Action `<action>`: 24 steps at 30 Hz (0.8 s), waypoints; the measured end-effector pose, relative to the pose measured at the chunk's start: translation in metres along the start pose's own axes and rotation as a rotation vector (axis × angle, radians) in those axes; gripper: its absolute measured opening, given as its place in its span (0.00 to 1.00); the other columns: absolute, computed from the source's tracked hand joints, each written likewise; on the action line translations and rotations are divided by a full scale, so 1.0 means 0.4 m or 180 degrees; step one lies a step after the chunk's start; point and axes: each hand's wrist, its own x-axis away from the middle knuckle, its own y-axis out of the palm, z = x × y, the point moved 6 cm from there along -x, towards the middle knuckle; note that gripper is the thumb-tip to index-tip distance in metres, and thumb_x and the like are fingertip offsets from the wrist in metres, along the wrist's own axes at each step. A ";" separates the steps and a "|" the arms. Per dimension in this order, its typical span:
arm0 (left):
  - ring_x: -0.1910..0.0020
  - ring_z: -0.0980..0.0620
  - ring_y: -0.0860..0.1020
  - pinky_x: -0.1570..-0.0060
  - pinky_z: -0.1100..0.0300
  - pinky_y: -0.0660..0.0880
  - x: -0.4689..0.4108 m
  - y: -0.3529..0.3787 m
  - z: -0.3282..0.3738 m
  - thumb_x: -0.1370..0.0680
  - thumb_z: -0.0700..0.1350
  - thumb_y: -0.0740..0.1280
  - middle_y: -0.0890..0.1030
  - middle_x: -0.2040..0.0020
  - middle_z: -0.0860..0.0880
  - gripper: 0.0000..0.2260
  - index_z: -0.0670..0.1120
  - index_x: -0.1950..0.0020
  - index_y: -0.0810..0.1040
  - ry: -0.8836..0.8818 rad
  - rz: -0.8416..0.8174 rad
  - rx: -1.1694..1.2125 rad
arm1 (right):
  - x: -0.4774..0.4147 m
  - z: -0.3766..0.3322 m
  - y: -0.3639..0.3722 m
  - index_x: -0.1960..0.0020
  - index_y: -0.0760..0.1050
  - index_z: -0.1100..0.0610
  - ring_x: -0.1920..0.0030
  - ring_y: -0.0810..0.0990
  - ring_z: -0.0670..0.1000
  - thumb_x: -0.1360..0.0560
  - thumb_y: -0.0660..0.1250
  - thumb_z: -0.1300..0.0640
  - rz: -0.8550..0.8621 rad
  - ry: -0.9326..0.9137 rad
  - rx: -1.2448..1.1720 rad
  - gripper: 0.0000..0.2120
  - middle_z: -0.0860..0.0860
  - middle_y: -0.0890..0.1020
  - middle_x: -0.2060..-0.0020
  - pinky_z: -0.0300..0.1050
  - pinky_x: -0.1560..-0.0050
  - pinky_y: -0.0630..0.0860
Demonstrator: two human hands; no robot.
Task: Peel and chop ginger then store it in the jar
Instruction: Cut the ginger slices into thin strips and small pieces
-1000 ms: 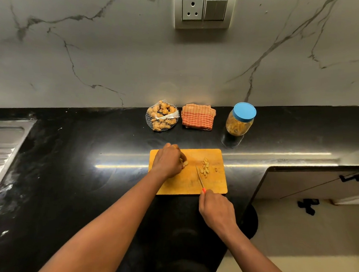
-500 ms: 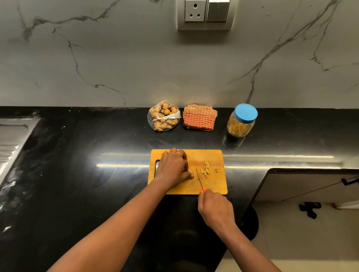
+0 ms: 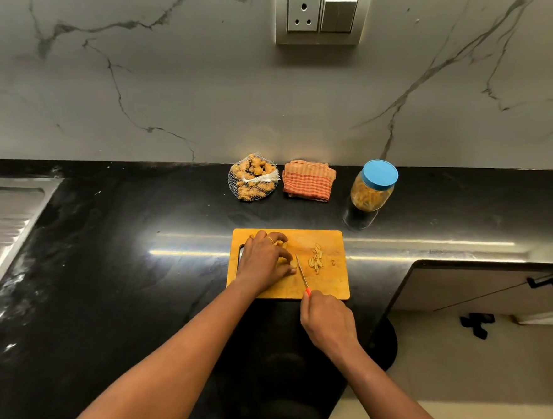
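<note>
Presently I see left hand [image 3: 265, 261] curled on ginger [image 3: 292, 263], right hand [image 3: 326, 317] gripping knife [image 3: 302, 271] at front edge of board [image 3: 328, 286]; jar [image 3: 373, 190] behind.

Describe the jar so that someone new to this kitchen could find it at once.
Follow the black countertop back to the marble wall, where three things stand in a row. The jar is the rightmost, beyond the checked cloth and the net bag of ginger. It alone is clear, with a blue lid.
</note>
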 end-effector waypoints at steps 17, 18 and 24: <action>0.36 0.53 0.66 0.41 0.52 0.66 -0.010 -0.003 0.002 0.29 0.63 0.71 0.70 0.31 0.59 0.14 0.57 0.48 0.84 -0.0011 -0.0165 0.0082 | -0.012 -0.023 0.006 0.50 0.77 0.54 0.61 0.82 0.52 0.16 0.49 0.46 -0.0099 0.0012 0.0296 0.20 0.50 0.82 0.60 0.46 0.67 0.73; 0.36 0.53 0.66 0.40 0.52 0.66 -0.010 -0.004 0.005 0.28 0.62 0.71 0.70 0.31 0.60 0.14 0.57 0.48 0.84 -0.0009 -0.0176 0.0072 | -0.015 -0.024 0.006 0.50 0.77 0.54 0.61 0.83 0.52 0.16 0.49 0.46 -0.0126 0.0010 0.0328 0.20 0.51 0.82 0.59 0.46 0.66 0.74; 0.35 0.52 0.67 0.41 0.51 0.64 -0.011 -0.012 0.014 0.27 0.59 0.71 0.70 0.29 0.60 0.12 0.56 0.48 0.85 -0.0019 -0.0198 0.0031 | -0.028 -0.023 0.006 0.49 0.77 0.54 0.57 0.82 0.53 0.16 0.50 0.48 -0.0266 0.0065 0.0157 0.18 0.51 0.82 0.57 0.47 0.62 0.74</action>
